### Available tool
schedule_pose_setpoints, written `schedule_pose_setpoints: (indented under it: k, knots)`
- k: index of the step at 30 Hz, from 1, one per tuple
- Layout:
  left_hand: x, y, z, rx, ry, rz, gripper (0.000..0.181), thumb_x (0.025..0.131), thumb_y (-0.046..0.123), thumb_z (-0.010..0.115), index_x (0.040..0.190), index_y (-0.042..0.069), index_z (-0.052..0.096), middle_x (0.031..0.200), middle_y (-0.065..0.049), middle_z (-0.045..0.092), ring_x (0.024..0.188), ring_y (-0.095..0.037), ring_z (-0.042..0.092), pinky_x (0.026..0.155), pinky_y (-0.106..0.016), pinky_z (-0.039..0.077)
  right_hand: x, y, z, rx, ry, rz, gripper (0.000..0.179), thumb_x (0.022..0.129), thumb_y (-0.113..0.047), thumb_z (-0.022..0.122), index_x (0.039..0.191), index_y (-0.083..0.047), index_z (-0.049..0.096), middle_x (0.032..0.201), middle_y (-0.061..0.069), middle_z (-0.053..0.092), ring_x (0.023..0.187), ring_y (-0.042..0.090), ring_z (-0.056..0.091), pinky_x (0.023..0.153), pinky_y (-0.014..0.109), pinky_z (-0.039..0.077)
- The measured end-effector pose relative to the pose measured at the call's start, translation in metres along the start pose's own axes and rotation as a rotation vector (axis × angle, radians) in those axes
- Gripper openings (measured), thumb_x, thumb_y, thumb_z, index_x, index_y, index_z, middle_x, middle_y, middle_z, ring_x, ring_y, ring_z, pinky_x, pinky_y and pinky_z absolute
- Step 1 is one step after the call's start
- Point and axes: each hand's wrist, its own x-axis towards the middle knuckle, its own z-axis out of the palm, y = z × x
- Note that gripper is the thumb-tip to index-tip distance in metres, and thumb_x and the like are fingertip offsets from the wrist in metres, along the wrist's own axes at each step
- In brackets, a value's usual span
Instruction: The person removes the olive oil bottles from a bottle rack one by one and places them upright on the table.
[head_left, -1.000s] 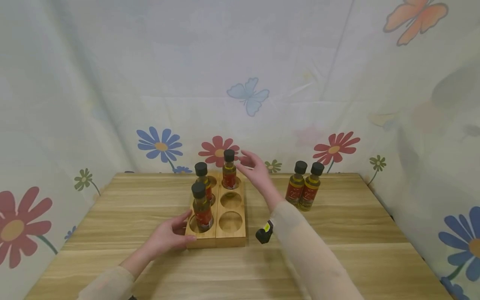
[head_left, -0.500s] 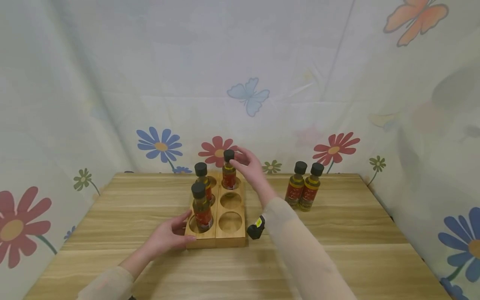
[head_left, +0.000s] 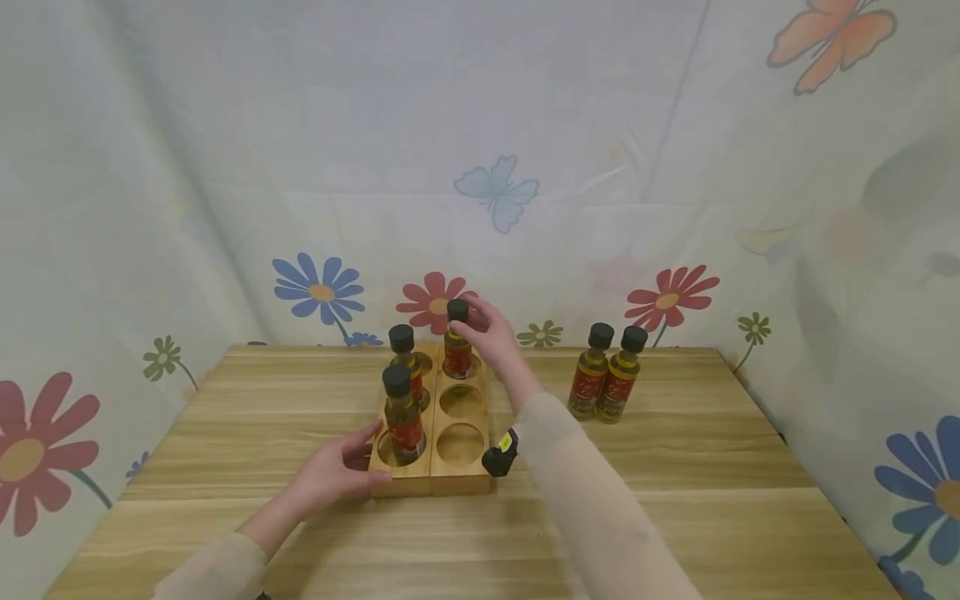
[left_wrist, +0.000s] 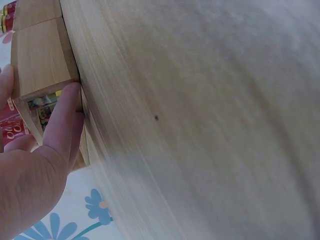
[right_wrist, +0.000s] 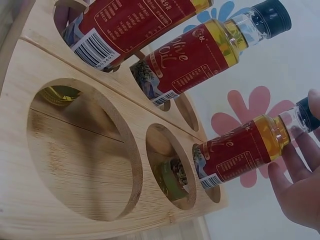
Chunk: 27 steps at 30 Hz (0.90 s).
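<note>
A wooden bottle rack [head_left: 460,483] with two rows of round holes stands on the table. In its left row sit two olive oil bottles, one in the front hole [head_left: 406,429] and one in the middle [head_left: 402,340]. A third olive oil bottle [right_wrist: 232,155] stands in the back hole of the right row. My right hand [head_left: 492,340] holds this bottle by its black cap and neck, thumb on the near side, fingers behind. My left hand [head_left: 337,471] rests against the rack's front left corner; the left wrist view shows its fingers [left_wrist: 62,117] fairly straight along the wood.
Two more olive oil bottles [head_left: 588,379] [head_left: 621,379] stand close together on the table, right of the rack. The wooden table [head_left: 675,500] ends at a white cloth backdrop [head_left: 360,125] printed with flowers and butterflies. A small black device [head_left: 500,455] hangs at the right wrist.
My right hand has moved left from beside the back right bottle and closed its fingers round the cap and neck. The left hand, rack and bottles have stayed put.
</note>
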Motion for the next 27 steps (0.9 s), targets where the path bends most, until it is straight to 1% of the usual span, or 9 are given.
schedule_pose_setpoints:
  k: [2, 5, 11, 15, 22, 27]
  knots:
    - [0.0, 0.0005, 0.0001, 0.011, 0.004, 0.0, 0.09, 0.08, 0.02, 0.085, 0.152, 0.0, 0.035, 0.139, -0.032, 0.05, 0.123, -0.044, 0.053, 0.081, -0.033, 0.058, -0.0001, 0.0003, 0.0006, 0.0, 0.004, 0.006, 0.06, 0.095, -0.015, 0.069, 0.149, -0.009, 0.044, 0.142, 0.017, 0.053, 0.13, 0.03, 0.05, 0.107, 0.044, 0.042]
    - [0.0006, 0.0003, 0.0002, 0.003, 0.003, -0.006, 0.09, 0.08, 0.02, 0.085, 0.152, 0.0, 0.035, 0.139, -0.032, 0.05, 0.124, -0.044, 0.053, 0.079, -0.033, 0.058, 0.0002, 0.0008, 0.0016, 0.008, 0.016, 0.009, 0.058, 0.096, -0.014, 0.068, 0.149, -0.008, 0.045, 0.141, 0.017, 0.054, 0.131, 0.029, 0.05, 0.108, 0.045, 0.041]
    - [0.0004, -0.0015, 0.0001, -0.023, -0.004, -0.008, 0.09, 0.08, 0.018, 0.085, 0.152, 0.0, 0.034, 0.137, -0.034, 0.05, 0.123, -0.045, 0.053, 0.075, -0.033, 0.059, 0.0016, 0.0025, 0.0046, -0.016, 0.042, -0.003, 0.049, 0.096, -0.014, 0.067, 0.143, -0.007, 0.052, 0.133, 0.016, 0.06, 0.125, 0.029, 0.055, 0.105, 0.043, 0.044]
    - [-0.0005, -0.0016, -0.0001, -0.038, -0.013, -0.001, 0.091, 0.081, 0.018, 0.084, 0.153, -0.001, 0.032, 0.137, -0.035, 0.049, 0.122, -0.046, 0.054, 0.074, -0.034, 0.059, 0.0004, 0.0018, 0.0059, -0.025, 0.053, -0.007, 0.046, 0.096, -0.013, 0.067, 0.14, -0.008, 0.055, 0.132, 0.015, 0.061, 0.124, 0.028, 0.056, 0.105, 0.042, 0.044]
    - [-0.0013, -0.0008, -0.0009, -0.036, -0.02, 0.007, 0.09, 0.081, 0.018, 0.084, 0.153, -0.001, 0.032, 0.139, -0.034, 0.048, 0.122, -0.046, 0.054, 0.076, -0.033, 0.059, 0.0002, 0.0037, 0.0068, -0.055, 0.084, -0.012, 0.045, 0.096, -0.014, 0.068, 0.139, -0.008, 0.056, 0.131, 0.014, 0.062, 0.121, 0.027, 0.058, 0.104, 0.04, 0.045]
    - [-0.002, 0.0007, -0.0003, -0.006, -0.002, -0.002, 0.09, 0.081, 0.018, 0.085, 0.152, 0.0, 0.034, 0.139, -0.032, 0.049, 0.123, -0.044, 0.053, 0.08, -0.034, 0.058, -0.0023, 0.0043, 0.0066, -0.065, 0.103, -0.01, 0.047, 0.095, -0.015, 0.069, 0.14, -0.009, 0.056, 0.131, 0.014, 0.062, 0.122, 0.026, 0.058, 0.104, 0.039, 0.046]
